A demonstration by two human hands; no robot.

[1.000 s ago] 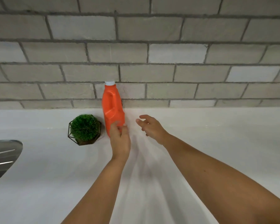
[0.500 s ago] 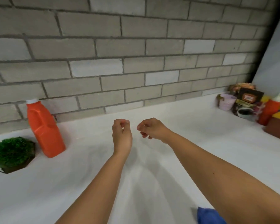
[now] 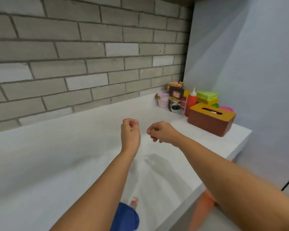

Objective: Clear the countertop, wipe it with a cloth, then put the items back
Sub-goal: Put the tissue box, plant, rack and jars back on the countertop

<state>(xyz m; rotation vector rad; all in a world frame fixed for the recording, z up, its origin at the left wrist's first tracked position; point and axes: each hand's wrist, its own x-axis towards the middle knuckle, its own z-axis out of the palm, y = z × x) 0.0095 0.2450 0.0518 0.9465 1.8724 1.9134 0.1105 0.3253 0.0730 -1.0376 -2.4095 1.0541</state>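
Hovering over the white countertop, both hands are seen loosely curled and empty: left hand with fingers folded toward the palm, right hand likewise, thumb near fingertips, nothing gripped. A blue cloth is seen at the counter's near edge, partly hidden under the left forearm. Items are clustered in the far right corner against the brick wall: a brown tissue box with a slot in its lid, something pale showing in the slot; a red squeeze bottle with a white nozzle, upright just behind the box; a pink pot beside a dark pouch; a small cup with dark contents in front of the pouch; stacked green and yellow containers behind, contents hidden. Flowers are seen at the back; which vessel holds them cannot be told.
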